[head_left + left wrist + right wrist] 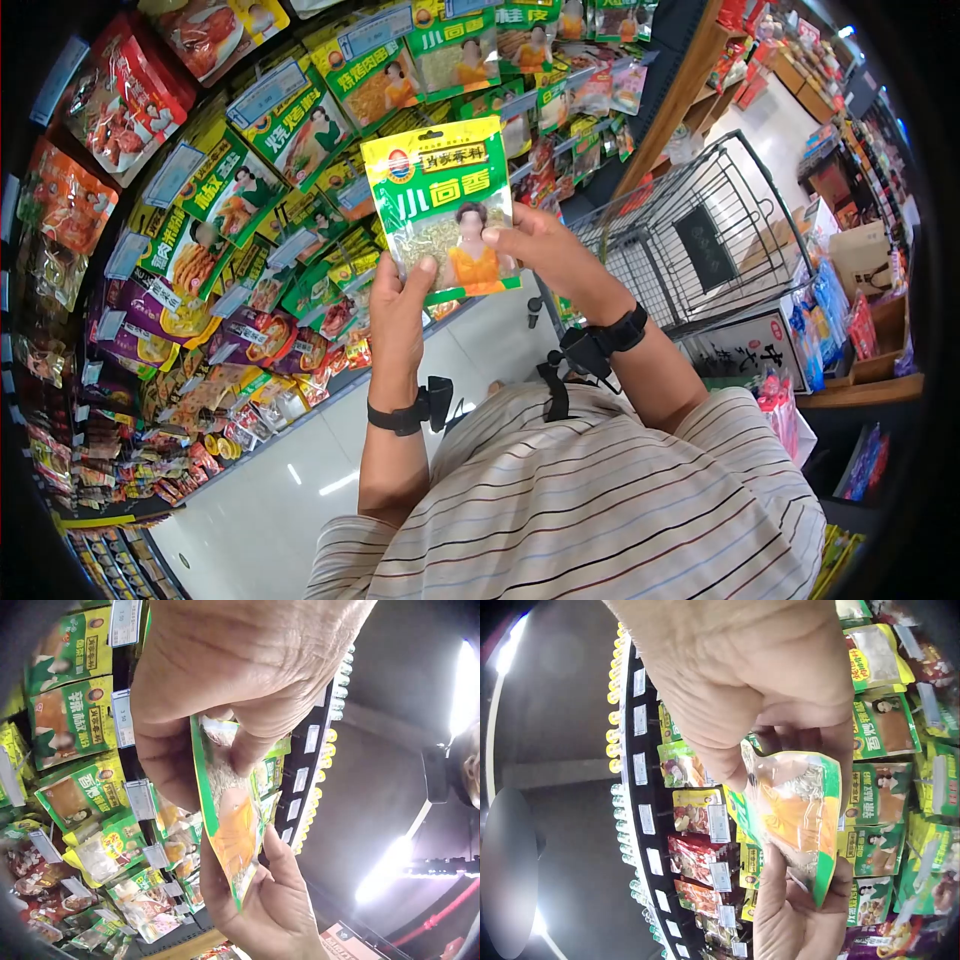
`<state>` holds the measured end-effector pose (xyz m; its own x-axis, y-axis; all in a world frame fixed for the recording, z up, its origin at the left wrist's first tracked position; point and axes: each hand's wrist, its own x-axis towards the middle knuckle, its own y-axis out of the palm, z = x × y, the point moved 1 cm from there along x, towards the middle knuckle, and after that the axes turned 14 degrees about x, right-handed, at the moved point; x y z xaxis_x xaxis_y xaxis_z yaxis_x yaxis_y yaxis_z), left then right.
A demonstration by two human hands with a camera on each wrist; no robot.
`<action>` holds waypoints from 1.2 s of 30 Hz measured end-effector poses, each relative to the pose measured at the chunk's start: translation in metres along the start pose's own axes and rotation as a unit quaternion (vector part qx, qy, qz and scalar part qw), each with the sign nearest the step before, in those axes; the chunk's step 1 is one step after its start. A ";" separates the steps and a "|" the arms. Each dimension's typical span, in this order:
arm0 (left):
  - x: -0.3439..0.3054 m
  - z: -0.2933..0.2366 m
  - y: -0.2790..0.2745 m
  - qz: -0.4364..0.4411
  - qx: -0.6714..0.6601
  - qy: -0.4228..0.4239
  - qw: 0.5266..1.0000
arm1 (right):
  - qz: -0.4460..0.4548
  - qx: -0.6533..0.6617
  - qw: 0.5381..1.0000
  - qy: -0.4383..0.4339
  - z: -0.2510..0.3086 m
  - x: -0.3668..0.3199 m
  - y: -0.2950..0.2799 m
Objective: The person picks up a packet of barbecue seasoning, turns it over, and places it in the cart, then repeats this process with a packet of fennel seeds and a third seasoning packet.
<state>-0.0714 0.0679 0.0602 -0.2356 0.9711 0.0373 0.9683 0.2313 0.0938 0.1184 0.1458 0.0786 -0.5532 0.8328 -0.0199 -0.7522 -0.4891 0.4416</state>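
Observation:
A green and yellow spice packet [440, 215] with a clear window showing pale seeds is held upright by both hands in front of the hanging packets. The left hand [398, 300] grips its lower left edge, thumb on the front. At the right edge, the right hand [535, 250] pinches it with the thumb on the printed figure. In the left wrist view the packet [229, 817] is seen nearly edge-on between the left hand [232, 675] above and the right hand [270, 907] below. The right wrist view shows the packet [799, 817] between the right hand [750, 682] and left hand [799, 922].
Rows of hanging packets [285, 130] with price tags fill the rack at the left and ahead. A wire shopping cart [700, 235] stands at the right, beyond a wooden shelf edge [670, 90]. Pale floor tiles [290, 490] show below the rack.

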 end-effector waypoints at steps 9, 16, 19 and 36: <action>0.001 0.000 0.001 0.001 -0.003 0.000 1.000 | -0.005 -0.028 1.000 -0.008 0.006 -0.004 0.003; 0.002 0.001 -0.004 0.001 -0.009 -0.006 1.000 | 0.000 -0.032 1.000 -0.002 0.006 -0.003 0.005; 0.002 -0.001 -0.003 0.002 -0.021 -0.009 1.000 | 0.012 -0.005 1.000 -0.010 0.005 -0.003 0.009; 0.003 0.000 -0.002 -0.011 -0.079 -0.009 0.997 | 0.034 0.021 0.999 -0.006 -0.005 0.001 0.010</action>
<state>-0.0744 0.0703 0.0603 -0.2544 0.9670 0.0154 0.9375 0.2427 0.2492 0.1085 0.1401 0.0781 -0.5982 0.8010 0.0218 -0.6975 -0.5339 0.4780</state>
